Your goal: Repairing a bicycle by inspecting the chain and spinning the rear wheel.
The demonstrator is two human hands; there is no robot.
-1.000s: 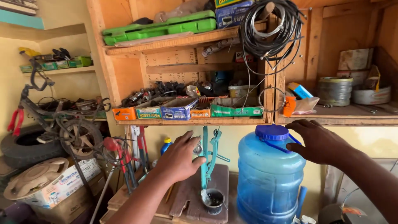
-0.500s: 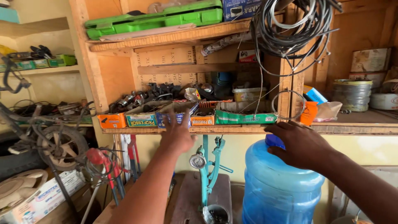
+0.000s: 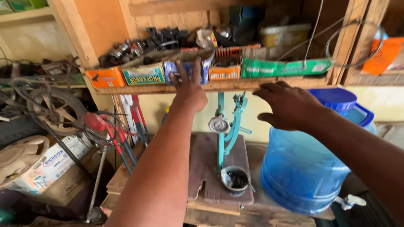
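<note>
Landmark: wooden shelf (image 3: 219, 86), running across the upper middle. Below its left end: bicycle wheel (image 3: 50, 110) and a white printed carton (image 3: 50, 162); just right of these, red-handled tools (image 3: 111, 130) hanging under the shelf edge. On the shelf, left part: orange box (image 3: 105, 77), then a blue-and-white box (image 3: 185, 69). Left hand (image 3: 189, 90) raised to the shelf front, fingers (image 3: 197, 67) spread open and laid against the blue-and-white box, grasping nothing. Below the shelf centre: teal metal stand (image 3: 225, 126) on a wooden table (image 3: 210, 185). On the shelf, right part: long green box (image 3: 286, 67). Right hand (image 3: 288, 105) hovers just below the shelf edge, fingers loosely open, empty, above a blue water bottle (image 3: 303, 168) with blue cap (image 3: 334, 97).
</note>
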